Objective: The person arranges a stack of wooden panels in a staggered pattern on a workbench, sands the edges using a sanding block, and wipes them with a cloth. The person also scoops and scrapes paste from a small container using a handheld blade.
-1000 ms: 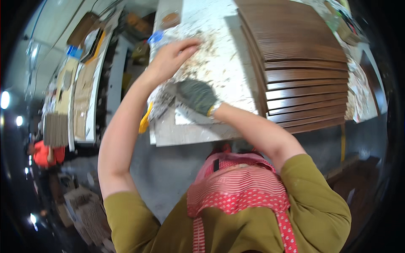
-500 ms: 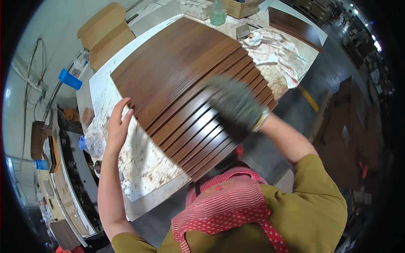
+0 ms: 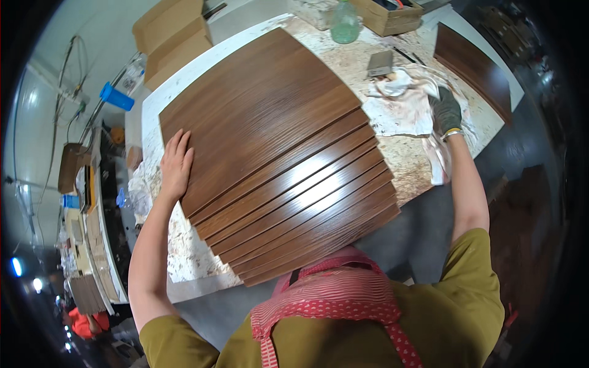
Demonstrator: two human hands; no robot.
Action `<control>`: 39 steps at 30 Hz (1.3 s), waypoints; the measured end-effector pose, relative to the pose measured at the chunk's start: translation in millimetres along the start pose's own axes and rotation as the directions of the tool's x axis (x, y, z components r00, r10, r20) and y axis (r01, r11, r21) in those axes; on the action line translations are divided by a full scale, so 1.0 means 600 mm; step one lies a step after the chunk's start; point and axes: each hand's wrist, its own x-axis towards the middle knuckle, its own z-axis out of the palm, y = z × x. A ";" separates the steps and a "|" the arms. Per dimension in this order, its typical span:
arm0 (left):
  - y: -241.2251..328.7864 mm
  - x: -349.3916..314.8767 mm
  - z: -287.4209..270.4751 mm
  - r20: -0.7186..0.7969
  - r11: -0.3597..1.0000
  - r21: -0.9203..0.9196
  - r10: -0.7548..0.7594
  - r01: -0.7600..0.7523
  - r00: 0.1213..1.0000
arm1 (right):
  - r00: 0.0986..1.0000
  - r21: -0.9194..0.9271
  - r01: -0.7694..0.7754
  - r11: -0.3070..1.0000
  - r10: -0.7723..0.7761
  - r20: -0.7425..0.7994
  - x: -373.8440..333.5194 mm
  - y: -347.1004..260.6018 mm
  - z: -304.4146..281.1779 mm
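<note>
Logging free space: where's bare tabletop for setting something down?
Speckled tabletop left of the near end of the brown boards, and between them and the green bottle. Crowded around the white cloth, where the gloved right hand is.

A pale wall [image 3: 92, 40] with cables [image 3: 69, 70] borders the work area at the left; the floor [image 3: 205, 316] is grey. The surface [image 3: 196, 251] is white, mottled with brown stains, and a second surface [image 3: 105, 260] stands apart, farther left. Bright lamps [image 3: 16, 266] shine against the dark background at lower left.
</note>
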 end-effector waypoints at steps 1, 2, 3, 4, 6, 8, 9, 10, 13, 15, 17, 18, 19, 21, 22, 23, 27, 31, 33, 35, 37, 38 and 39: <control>0.003 0.003 0.000 -0.001 1.000 -0.003 0.010 -0.010 1.000 | 0.995 0.213 0.003 0.977 0.018 -0.099 0.001 -0.003 -0.043; 0.006 0.004 -0.002 0.022 1.000 0.004 -0.009 0.009 1.000 | 0.984 0.342 0.108 0.933 -0.051 -0.173 -0.007 -0.004 -0.093; 0.009 0.005 -0.004 0.044 0.998 0.019 -0.053 0.052 0.998 | 0.952 0.410 0.269 0.872 -0.176 -0.249 -0.013 -0.007 -0.143; 0.012 0.005 -0.006 0.038 0.999 0.002 -0.033 0.033 0.999 | 0.961 0.407 0.271 0.872 -0.219 -0.170 -0.028 -0.010 -0.189; 0.016 0.004 -0.008 0.037 0.999 0.005 -0.043 0.043 0.998 | 0.944 0.389 0.303 0.870 -0.329 0.000 -0.054 -0.025 -0.236; 0.016 0.004 -0.009 0.058 0.996 0.037 -0.085 0.083 0.995 | 0.891 0.481 0.285 0.829 -0.414 0.185 -0.075 -0.046 -0.226; 0.014 0.004 -0.008 0.019 1.000 0.001 -0.009 0.009 1.000 | 0.856 0.403 0.372 0.836 -0.477 0.199 -0.077 -0.065 -0.191; 0.012 0.005 -0.007 0.008 1.000 -0.005 0.017 -0.017 1.000 | 0.869 0.301 0.387 0.872 -0.454 0.197 -0.083 -0.072 -0.164; 0.005 0.003 -0.004 -0.055 0.998 -0.002 0.070 -0.070 0.996 | 0.893 0.096 0.436 0.895 -0.443 0.078 -0.098 -0.111 -0.031; 0.002 0.003 0.000 -0.034 0.999 0.012 0.042 -0.042 0.999 | 0.912 -0.038 0.400 0.916 -0.394 0.114 -0.120 -0.129 0.033; -0.002 0.005 0.005 -0.034 0.998 0.044 0.037 -0.035 0.999 | 0.953 0.001 0.302 0.953 -0.302 0.018 -0.133 -0.138 0.051; -0.004 0.004 0.007 -0.018 0.998 0.057 0.025 -0.024 1.000 | 0.961 0.109 0.276 0.955 -0.276 -0.013 -0.138 -0.140 0.039; -0.006 0.003 0.008 -0.033 0.998 0.049 0.045 -0.043 0.998 | 0.991 0.178 0.101 0.979 -0.115 0.067 -0.145 -0.142 0.014; -0.009 0.001 0.010 -0.057 0.997 0.019 0.079 -0.078 0.995 | 0.991 0.761 0.108 0.640 -0.131 -0.030 -0.149 -0.164 -0.048; -0.009 0.000 0.012 -0.064 0.995 0.047 0.087 -0.084 0.994 | 0.988 0.647 0.154 0.747 -0.125 -0.091 -0.154 -0.181 -0.089; -0.010 0.000 0.012 -0.044 0.997 0.051 0.058 -0.056 0.997 | 0.962 0.490 0.257 0.833 -0.170 -0.215 -0.166 -0.208 -0.125; -0.013 0.006 0.019 -0.062 0.993 0.026 0.113 -0.111 0.992 | 0.842 0.359 0.538 0.763 -0.470 -0.264 -0.298 -0.457 -0.111; -0.011 0.006 0.020 -0.036 0.997 0.010 0.078 -0.078 0.996 | 0.612 0.257 0.787 0.561 -0.763 -0.209 -0.409 -0.666 0.008; -0.009 0.004 0.016 -0.016 0.998 0.031 0.062 -0.061 0.998 | 0.601 0.177 0.799 0.574 -0.762 -0.243 -0.381 -0.640 0.031; -0.007 0.003 0.013 -0.015 0.998 0.019 0.066 -0.066 0.998 | 0.686 0.155 0.722 0.674 -0.672 -0.278 -0.303 -0.536 0.014; -0.005 0.002 0.013 -0.006 0.999 0.007 0.051 -0.051 0.999 | 0.904 0.138 0.424 0.895 -0.410 -0.119 -0.204 -0.392 -0.040; -0.005 0.003 0.012 -0.006 0.999 0.003 0.048 -0.048 0.999 | 0.988 0.161 0.099 0.982 -0.117 0.103 -0.157 -0.328 -0.073; -0.004 0.003 0.012 -0.013 0.999 0.007 0.054 -0.054 0.998 | 0.975 0.033 -0.057 0.998 0.049 0.218 -0.135 -0.273 -0.103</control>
